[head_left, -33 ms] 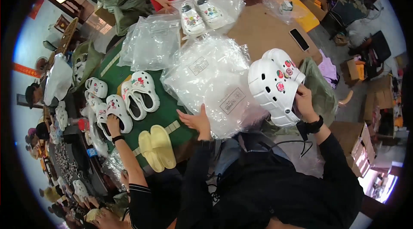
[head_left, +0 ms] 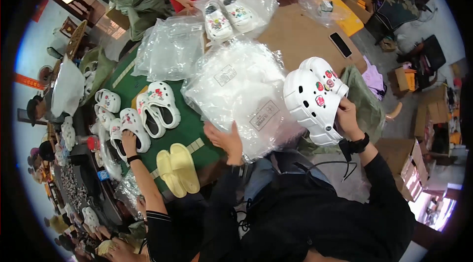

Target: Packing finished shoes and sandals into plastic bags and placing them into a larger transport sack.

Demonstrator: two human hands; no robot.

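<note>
Right hand (head_left: 349, 116): closed round the edge of a white clog (head_left: 315, 98), held up sole-outward; fingertips hidden behind the shoe.
Left hand (head_left: 225, 140): fingers spread flat on a stack of clear plastic bags (head_left: 239, 92); it grips nothing.
Clog: right of the bags, its small charms too tiny to make out.
Co-worker's hand (head_left: 129, 140): left of both hands, on white clogs (head_left: 133, 128).
Table (head_left: 185, 136): green, mostly covered.
</note>
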